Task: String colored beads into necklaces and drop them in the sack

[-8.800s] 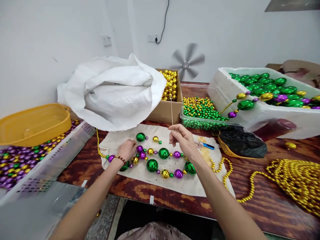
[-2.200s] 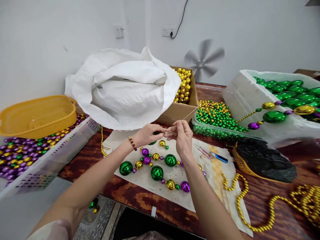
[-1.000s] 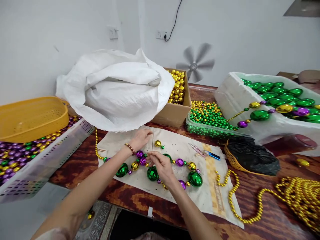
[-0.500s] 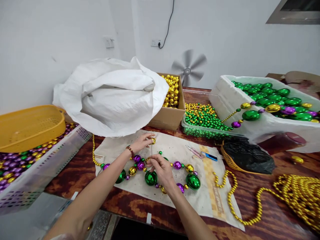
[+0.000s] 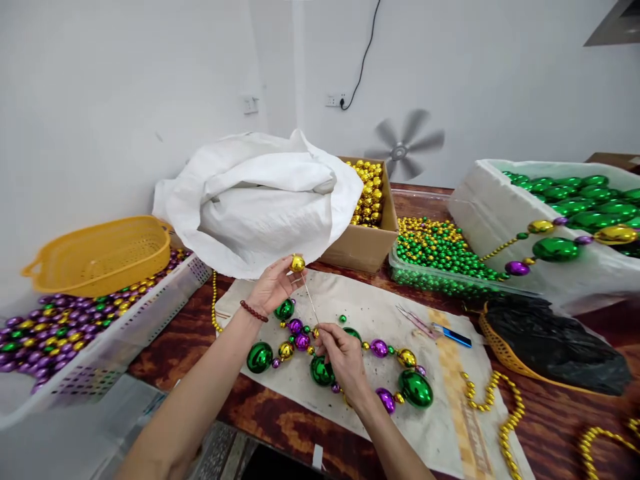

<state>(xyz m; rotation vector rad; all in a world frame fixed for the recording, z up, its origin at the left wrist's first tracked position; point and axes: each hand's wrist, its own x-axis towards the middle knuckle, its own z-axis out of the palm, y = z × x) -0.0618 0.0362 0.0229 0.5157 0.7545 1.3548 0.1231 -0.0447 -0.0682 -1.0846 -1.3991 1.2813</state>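
Observation:
A shiny gold bead (image 5: pixel 298 263) is pinched between the fingertips of my left hand (image 5: pixel 275 287), raised above the cloth. My right hand (image 5: pixel 343 355) is closed on a thin needle (image 5: pixel 311 300), which points up toward that bead. Beneath and around my right hand, a strand of green, purple and gold beads lies on the pale cloth (image 5: pixel 370 300). Large green balls (image 5: pixel 416 389) form part of the strand. A small loose green bead (image 5: pixel 343 319) rests beyond my right hand.
Purple beads fill a white basket (image 5: pixel 120 310) at the left, under a yellow basket (image 5: pixel 100 257). Behind are a white sack (image 5: pixel 270 213), a carton (image 5: pixel 363 247) and a clear tray (image 5: pixel 425 277). Scissors (image 5: pixel 415 320) and a blue-black tool (image 5: pixel 456 336) lie right.
The view has shifted left. My left hand has turned palm-up and lifted the gold bead higher. The needle in my right hand now leans toward the bead.

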